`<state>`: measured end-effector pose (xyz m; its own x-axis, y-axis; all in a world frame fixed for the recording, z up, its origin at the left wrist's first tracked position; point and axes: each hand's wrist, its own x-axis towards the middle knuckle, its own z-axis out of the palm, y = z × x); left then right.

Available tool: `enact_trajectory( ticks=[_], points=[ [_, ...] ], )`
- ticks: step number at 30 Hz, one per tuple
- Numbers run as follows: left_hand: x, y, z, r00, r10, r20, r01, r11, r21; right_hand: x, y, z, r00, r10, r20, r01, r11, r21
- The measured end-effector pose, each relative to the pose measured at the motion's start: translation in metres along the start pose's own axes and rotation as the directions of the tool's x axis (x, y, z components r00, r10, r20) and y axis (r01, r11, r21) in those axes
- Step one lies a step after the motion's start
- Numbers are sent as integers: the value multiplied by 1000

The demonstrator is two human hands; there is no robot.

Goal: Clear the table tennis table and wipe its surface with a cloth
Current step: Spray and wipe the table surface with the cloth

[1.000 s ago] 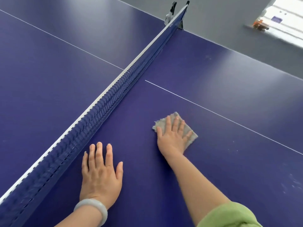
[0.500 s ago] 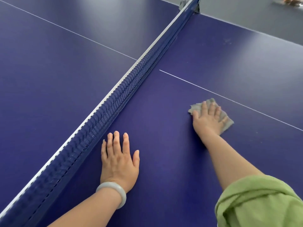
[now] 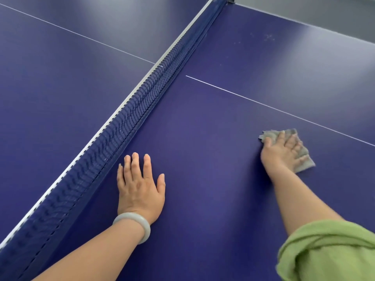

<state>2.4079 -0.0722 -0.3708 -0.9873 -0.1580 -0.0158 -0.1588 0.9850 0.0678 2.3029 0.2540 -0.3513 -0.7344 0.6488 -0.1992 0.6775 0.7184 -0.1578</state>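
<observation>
The dark blue table tennis table (image 3: 213, 138) fills the view. A folded grey cloth (image 3: 304, 161) lies flat on it at the right, just below the white centre line. My right hand (image 3: 284, 153) presses down on the cloth with straight, spread fingers. My left hand (image 3: 140, 185) lies palm down on the bare table beside the net, fingers straight, a pale bangle on its wrist. Neither hand grips anything.
The blue net (image 3: 125, 118) with its white top band runs diagonally from lower left to upper right, close to my left hand. Faint pale smudges (image 3: 267, 37) mark the far right surface. The table's far edge (image 3: 324, 27) meets a grey floor.
My right hand has slid the cloth to the right along the table, away from the net. My left hand has stayed flat on the table near the net.
</observation>
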Motion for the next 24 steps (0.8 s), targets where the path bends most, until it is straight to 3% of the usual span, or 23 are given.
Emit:
enact_trajectory(
  ticks=[1,3,5,7,8,9,10,12,13,15,17,19,22,23,24],
  points=[
    [0,0,-1,1000,-1,1,1,1000,-2,-20,-11,8,999,-35,-4,35,999,-14],
    [0,0,-2,1000,-4,-4,4,1000,-13,-74,-35,29,948,-318,11,318,947,-36],
    [1,1,-3,1000,-6,13,7,1000,-20,-133,-49,46,769,-635,64,639,767,-58],
    [1,1,-3,1000,-7,16,7,1000,-23,-156,-39,47,611,-776,159,790,609,-65],
    [0,2,-4,1000,-6,15,6,1000,-26,-148,-27,42,591,-788,170,805,590,-65],
    [0,2,-5,1000,-7,15,7,999,-32,-134,-11,38,626,-766,145,780,621,-81],
    [0,2,-7,1000,-7,16,8,999,-34,-116,6,33,706,-701,103,708,700,-96],
    [-1,2,-7,1000,-4,17,5,999,-33,-84,43,19,901,-432,45,434,895,-105],
    [-1,2,-7,1000,-5,17,6,999,-32,-77,56,13,957,-290,30,291,952,-89],
    [-1,2,-6,1000,-7,16,8,999,-36,-87,63,17,992,-128,-10,127,989,-75],
    [-2,2,-6,1000,-4,10,4,999,-38,-128,46,35,969,-230,-88,222,971,-88],
    [-2,2,-6,1000,-4,15,4,999,-39,-185,26,53,857,-504,-112,495,863,-98],
    [-1,0,-5,1000,-2,19,3,999,-46,-243,34,64,552,-832,55,831,544,-114],
    [-1,0,-5,1000,0,12,1,999,-49,-239,45,58,506,-858,89,862,498,-100],
    [-1,0,-5,1000,1,3,-1,999,-53,-224,59,53,523,-848,88,852,515,-98]
  ],
)
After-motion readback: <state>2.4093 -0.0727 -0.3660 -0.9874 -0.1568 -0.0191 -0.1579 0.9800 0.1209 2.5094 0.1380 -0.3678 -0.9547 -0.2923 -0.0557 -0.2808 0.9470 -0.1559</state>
